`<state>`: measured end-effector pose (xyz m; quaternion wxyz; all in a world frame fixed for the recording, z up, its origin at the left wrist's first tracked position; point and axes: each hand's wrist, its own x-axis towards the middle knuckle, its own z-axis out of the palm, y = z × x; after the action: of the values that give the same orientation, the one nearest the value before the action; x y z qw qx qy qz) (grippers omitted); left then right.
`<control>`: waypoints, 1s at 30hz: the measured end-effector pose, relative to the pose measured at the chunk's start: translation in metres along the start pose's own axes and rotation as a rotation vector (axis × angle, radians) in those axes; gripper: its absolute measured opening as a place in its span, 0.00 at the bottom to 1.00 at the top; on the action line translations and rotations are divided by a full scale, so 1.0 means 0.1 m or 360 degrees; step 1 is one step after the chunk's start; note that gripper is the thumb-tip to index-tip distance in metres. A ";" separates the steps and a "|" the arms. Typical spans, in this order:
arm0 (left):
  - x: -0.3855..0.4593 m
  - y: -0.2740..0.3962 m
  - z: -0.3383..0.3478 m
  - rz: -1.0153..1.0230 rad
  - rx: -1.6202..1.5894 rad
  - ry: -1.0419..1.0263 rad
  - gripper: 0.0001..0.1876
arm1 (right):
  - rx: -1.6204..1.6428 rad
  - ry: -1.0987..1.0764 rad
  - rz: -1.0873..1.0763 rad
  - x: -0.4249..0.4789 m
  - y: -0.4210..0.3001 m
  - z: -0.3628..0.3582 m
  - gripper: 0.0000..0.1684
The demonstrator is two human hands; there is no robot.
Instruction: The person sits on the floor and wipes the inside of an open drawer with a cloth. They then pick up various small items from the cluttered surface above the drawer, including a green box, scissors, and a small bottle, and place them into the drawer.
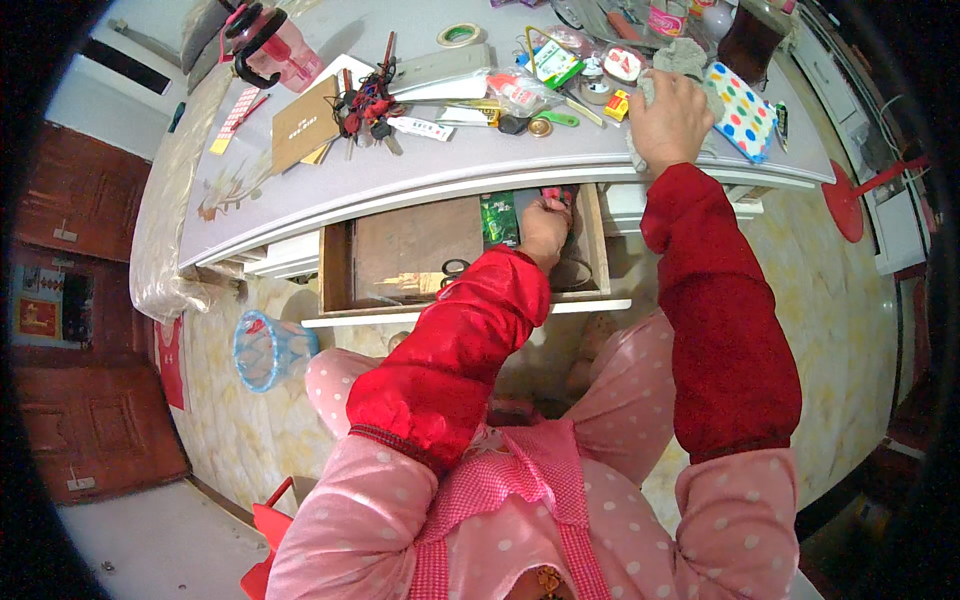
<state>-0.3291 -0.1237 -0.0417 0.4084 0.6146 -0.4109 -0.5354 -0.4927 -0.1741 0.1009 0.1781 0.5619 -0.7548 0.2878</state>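
My left hand (546, 231) is inside the pulled-out wooden drawer (420, 225), its fingers closed around a small pink-and-dark item (557, 195) in the back right corner. Beside that hand lies a green packet (498, 217) with writing. A pair of black-handled scissors (454, 268) sits near the drawer's front, partly covered by my left sleeve. On the tabletop, my right hand (671, 120) grips a crumpled grey cloth (679, 58), which shows above and around the fingers. A white pouch with coloured dots (742, 112) is just right of it.
The table (300, 202) holds a pink jug (274, 49), a bunch of keys (367, 109), a brown notebook (306, 124), a tape roll (459, 34), and a dark-liquid bottle (752, 37). A blue wastebasket (274, 352) stands on the floor at left; a red stand (844, 201) is at right.
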 end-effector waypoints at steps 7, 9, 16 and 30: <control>-0.01 -0.08 -0.16 -0.0014 -0.0009 -0.0373 0.12 | -0.0003 0.0011 -0.0010 -0.01 -0.02 0.01 0.21; -0.11 0.02 -0.31 0.0034 0.0072 -0.0498 0.12 | -0.0010 -0.0007 0.0001 -0.01 -0.01 0.01 0.20; -0.56 0.94 -1.06 0.0842 0.0531 -0.0696 0.07 | -0.0008 -0.0020 0.0010 0.00 -0.01 -0.02 0.21; 0.28 1.75 -1.53 0.1695 0.1956 0.0043 0.22 | -0.0024 -0.0069 0.0023 0.01 -0.02 -0.02 0.22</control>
<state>-0.1862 -0.1977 0.1280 0.2028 0.4575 -0.8637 0.0596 -0.4913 -0.1738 0.1033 0.1639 0.5611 -0.7647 0.2713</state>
